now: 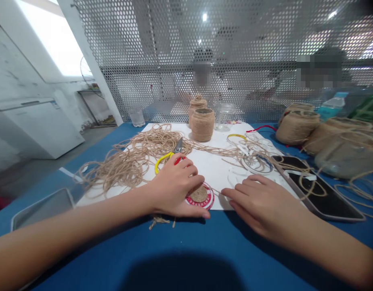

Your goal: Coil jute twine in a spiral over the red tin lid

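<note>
A round red-and-white disc (pixel 211 199) lies flat near the front edge of the white paper, with a tight coil of jute twine (pixel 199 194) at its centre. My left hand (pixel 179 188) holds the disc from its left side, fingers curled over the far part and thumb along the near edge. From the coil, a strand of twine (pixel 216 190) runs right to my right hand (pixel 256 202), where thumb and forefinger pinch it. Just beyond my left hand lie scissors (pixel 161 161) with yellow and red handles, their blades on a loose heap of jute twine (pixel 122 165).
Twine-wrapped jars (pixel 202 126) and a clear glass jar (pixel 225 117) stand at the back, before a perforated metal screen (pixel 162 72). More wrapped jars (pixel 297 127), a dark tray (pixel 332 202) and tape rolls (pixel 256 162) are at right. A plastic cup (pixel 137 118) stands back left.
</note>
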Tool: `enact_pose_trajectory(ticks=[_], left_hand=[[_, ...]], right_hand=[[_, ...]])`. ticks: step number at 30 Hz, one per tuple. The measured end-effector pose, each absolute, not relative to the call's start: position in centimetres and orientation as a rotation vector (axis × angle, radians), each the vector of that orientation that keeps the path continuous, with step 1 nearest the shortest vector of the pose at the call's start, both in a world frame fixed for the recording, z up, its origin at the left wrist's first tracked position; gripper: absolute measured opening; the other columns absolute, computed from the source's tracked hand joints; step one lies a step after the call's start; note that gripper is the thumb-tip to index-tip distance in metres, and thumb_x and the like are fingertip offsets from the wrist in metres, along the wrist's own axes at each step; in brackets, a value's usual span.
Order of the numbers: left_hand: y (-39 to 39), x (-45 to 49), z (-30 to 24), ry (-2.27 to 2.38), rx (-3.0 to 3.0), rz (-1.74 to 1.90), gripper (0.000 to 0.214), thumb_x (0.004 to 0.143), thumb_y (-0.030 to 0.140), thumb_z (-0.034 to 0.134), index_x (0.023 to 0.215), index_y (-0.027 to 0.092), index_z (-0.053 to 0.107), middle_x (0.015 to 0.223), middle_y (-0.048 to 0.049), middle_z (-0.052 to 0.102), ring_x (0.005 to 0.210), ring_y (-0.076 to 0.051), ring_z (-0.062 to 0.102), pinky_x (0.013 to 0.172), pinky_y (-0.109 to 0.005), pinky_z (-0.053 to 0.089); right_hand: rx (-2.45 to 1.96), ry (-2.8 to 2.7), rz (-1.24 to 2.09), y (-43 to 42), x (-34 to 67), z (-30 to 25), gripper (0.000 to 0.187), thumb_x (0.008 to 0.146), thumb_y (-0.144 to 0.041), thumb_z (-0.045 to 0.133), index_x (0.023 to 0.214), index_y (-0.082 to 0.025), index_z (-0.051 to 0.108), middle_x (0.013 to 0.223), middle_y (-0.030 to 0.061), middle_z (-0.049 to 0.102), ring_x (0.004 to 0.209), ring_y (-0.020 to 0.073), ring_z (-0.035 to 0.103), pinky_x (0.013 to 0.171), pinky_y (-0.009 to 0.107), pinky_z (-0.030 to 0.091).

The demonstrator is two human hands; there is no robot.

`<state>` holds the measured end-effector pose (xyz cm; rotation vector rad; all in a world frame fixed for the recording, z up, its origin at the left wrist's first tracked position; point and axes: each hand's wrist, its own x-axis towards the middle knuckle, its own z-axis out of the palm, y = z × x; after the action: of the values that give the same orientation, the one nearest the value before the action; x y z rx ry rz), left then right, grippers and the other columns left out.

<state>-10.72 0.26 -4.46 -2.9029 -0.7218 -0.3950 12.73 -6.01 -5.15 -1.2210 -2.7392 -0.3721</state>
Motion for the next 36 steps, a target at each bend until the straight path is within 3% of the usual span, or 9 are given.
enact_pose_trajectory(ticks=[3, 6, 9, 26, 32, 34, 36], left_hand=[[0.3, -10.8, -4.2, -0.727, -2.887, -0.479, 0.054, 0.080, 0.065, 0.046, 0.096, 0.018, 0.065, 0.095, -0.0091, 0.062, 0.093, -0.025, 0.053, 0.097, -0.047, 0.025], [0.4, -10.8, -4.3, -0.733, -2.901, -0.552, 0.029, 0.088, 0.038, 0.045, 0.098, 0.019, 0.064, 0.094, -0.0072, 0.062, 0.092, -0.021, 0.052, 0.095, -0.043, 0.027], [0.6, -10.8, -4.7, -0.666, -2.945, -0.520, 0.023, 0.089, 0.023, 0.042, 0.094, 0.020, 0.064, 0.088, -0.0048, 0.063, 0.088, -0.019, 0.051, 0.095, -0.041, 0.027], [1.1, -10.5, -5.3, -0.645, -3.034, -0.390, 0.022, 0.093, 0.023, 0.040, 0.089, 0.021, 0.062, 0.089, -0.0029, 0.064, 0.088, -0.018, 0.048, 0.090, -0.039, 0.025], [0.7, -10.5, -5.0, -0.871, -3.067, -0.640, 0.013, 0.087, 0.024, 0.051, 0.095, 0.021, 0.061, 0.086, -0.0005, 0.064, 0.091, -0.018, 0.050, 0.093, -0.039, 0.027], [0.7, -10.6, -4.7, -0.917, -3.115, -0.676, 0.015, 0.089, 0.025, 0.047, 0.092, 0.020, 0.061, 0.090, -0.0023, 0.063, 0.093, -0.018, 0.051, 0.093, -0.039, 0.029], [0.8, -10.9, -4.3, -0.837, -3.219, -0.613, 0.022, 0.086, 0.027, 0.049, 0.105, 0.019, 0.058, 0.105, -0.0057, 0.061, 0.102, -0.021, 0.050, 0.097, -0.040, 0.030]], right_hand=[[-1.230, -2.742, -0.316, -6.1, 12.7, -5.2, 0.024, 0.089, -0.018, 0.041, 0.102, -0.021, 0.061, 0.073, 0.0007, 0.059, 0.069, 0.0185, 0.051, 0.071, 0.033, 0.030], [-1.212, -2.727, -0.302, -6.1, 12.6, -5.3, 0.023, 0.089, -0.018, 0.042, 0.102, -0.020, 0.061, 0.074, 0.0011, 0.059, 0.068, 0.0181, 0.051, 0.066, 0.032, 0.029], [-1.195, -2.715, -0.306, -6.2, 12.6, -5.2, 0.022, 0.088, -0.017, 0.042, 0.099, -0.020, 0.061, 0.073, 0.0015, 0.059, 0.068, 0.0178, 0.051, 0.064, 0.031, 0.028], [-1.164, -2.750, -0.266, -6.8, 12.3, -5.1, 0.023, 0.089, -0.018, 0.043, 0.104, -0.021, 0.060, 0.075, 0.0009, 0.060, 0.068, 0.0173, 0.052, 0.062, 0.031, 0.028], [-1.188, -2.764, -0.235, -6.9, 12.3, -5.1, 0.022, 0.089, -0.018, 0.042, 0.100, -0.021, 0.060, 0.075, 0.0013, 0.060, 0.069, 0.0173, 0.053, 0.061, 0.031, 0.028], [-1.196, -2.760, -0.243, -6.8, 12.4, -5.1, 0.021, 0.089, -0.018, 0.042, 0.099, -0.020, 0.060, 0.074, 0.0013, 0.060, 0.068, 0.0173, 0.053, 0.061, 0.031, 0.028], [-1.198, -2.754, -0.259, -6.8, 12.5, -5.0, 0.021, 0.089, -0.018, 0.042, 0.098, -0.020, 0.060, 0.074, 0.0013, 0.060, 0.068, 0.0175, 0.053, 0.060, 0.031, 0.028]])
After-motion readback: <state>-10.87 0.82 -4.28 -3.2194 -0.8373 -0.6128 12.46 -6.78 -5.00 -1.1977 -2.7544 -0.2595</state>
